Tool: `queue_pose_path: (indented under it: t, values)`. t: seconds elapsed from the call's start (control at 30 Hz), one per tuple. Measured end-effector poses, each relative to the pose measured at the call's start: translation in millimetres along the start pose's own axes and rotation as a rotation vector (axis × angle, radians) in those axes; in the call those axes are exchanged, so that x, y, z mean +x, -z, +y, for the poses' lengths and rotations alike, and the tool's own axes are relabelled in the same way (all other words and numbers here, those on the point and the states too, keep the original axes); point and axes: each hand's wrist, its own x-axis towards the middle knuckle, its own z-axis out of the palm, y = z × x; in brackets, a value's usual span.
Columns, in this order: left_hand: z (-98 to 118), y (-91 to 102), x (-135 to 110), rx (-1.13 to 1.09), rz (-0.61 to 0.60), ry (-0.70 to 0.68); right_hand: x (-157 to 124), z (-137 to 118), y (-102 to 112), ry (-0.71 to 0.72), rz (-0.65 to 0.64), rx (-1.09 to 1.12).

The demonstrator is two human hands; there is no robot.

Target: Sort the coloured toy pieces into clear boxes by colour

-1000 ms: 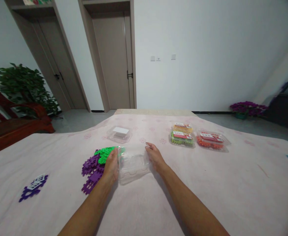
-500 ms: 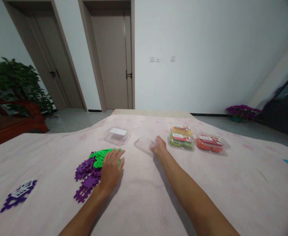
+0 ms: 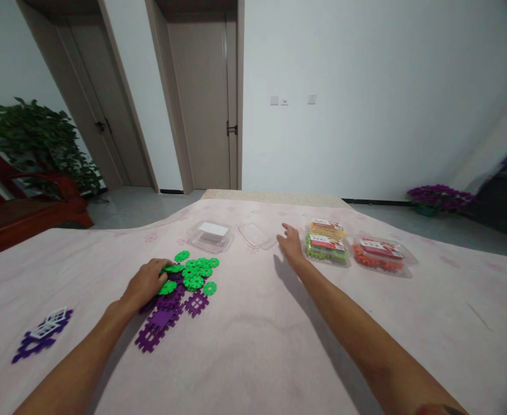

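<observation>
My left hand [image 3: 146, 282] rests with curled fingers on a pile of green round pieces [image 3: 194, 272] and purple square pieces [image 3: 166, 317] on the pink cloth. My right hand [image 3: 291, 244] is stretched out with fingers apart, empty, between an empty clear plastic box [image 3: 256, 235] and a closed box of green pieces [image 3: 326, 248]. It is just clear of the empty box.
A clear box with a white card [image 3: 211, 235] lies beyond the pile. A yellow-filled box [image 3: 326, 228] and an orange-filled box [image 3: 380, 253] sit to the right. More purple pieces with a white one [image 3: 41, 335] lie at the left. A red wooden chair [image 3: 28, 210] stands at the left.
My right hand set the empty clear box down further back and let go of it. My left hand slid left over the pile, and the green pieces spread out.
</observation>
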Motion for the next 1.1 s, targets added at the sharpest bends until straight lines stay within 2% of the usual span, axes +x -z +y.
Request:
queue_pose_path:
  t: [0.1, 0.13, 0.2, 0.27, 0.33, 0.4, 0.47, 0.7, 0.8, 0.9, 0.97, 1.0, 1.07, 1.1]
  values:
    - [-18.2, 2.6, -21.9, -0.126, 0.03, -0.064, 7.1, 7.7, 50.6, 0.278, 0.003, -0.335]
    - [-19.2, 1.5, -32.2, -0.161, 0.04, -0.079, 11.1, 11.2, 68.0, 0.319, 0.006, -0.455]
    - [-12.9, -2.6, -55.1, -0.174, 0.05, -0.112, 19.3, 19.9, 99.7, 0.289, 0.008, -0.704]
    - [0.9, -7.9, -77.0, -0.107, 0.054, -0.167, 25.5, 29.7, 123.9, 0.199, -0.074, -0.897]
    - [15.4, -13.9, -92.3, -0.024, 0.067, -0.244, 27.4, 38.7, 139.7, 0.098, -0.191, -1.001]
    - [24.4, -20.7, -97.8, 0.035, 0.088, -0.283, 24.3, 44.8, 148.3, 0.052, -0.324, -1.02]
    - [25.5, -28.5, -92.8, 0.065, 0.118, -0.271, 17.2, 47.8, 151.7, 0.06, -0.403, -1.013]
    - [7.3, -51.1, -42.1, 0.098, 0.217, -0.238, -9.6, 39.8, 148.9, 0.127, -0.333, -1.047]
    - [15.9, -51.4, -32.6, 0.126, 0.248, -0.181, -29.6, 28.5, 145.0, 0.221, -0.36, -1.024]
    - [48.1, -49.1, -34.3, 0.114, 0.37, -0.086, -68.7, 12.4, 130.7, 0.407, -0.389, -0.948]
    - [81.4, -49.6, -38.3, 0.0, 0.424, -0.135, -101.9, -0.6, 114.2, 0.523, -0.383, -0.89]
    - [99.7, -51.1, -40.2, -0.113, 0.41, -0.195, -118.3, -7.5, 104.7, 0.575, -0.388, -0.86]
    - [134.8, -56.3, -42.6, -0.412, 0.258, -0.319, -146.5, -21.0, 86.3, 0.645, -0.399, -0.789]
    - [149.7, -59.5, -42.8, -0.567, 0.145, -0.349, -157.2, -26.9, 78.4, 0.678, -0.41, -0.751]
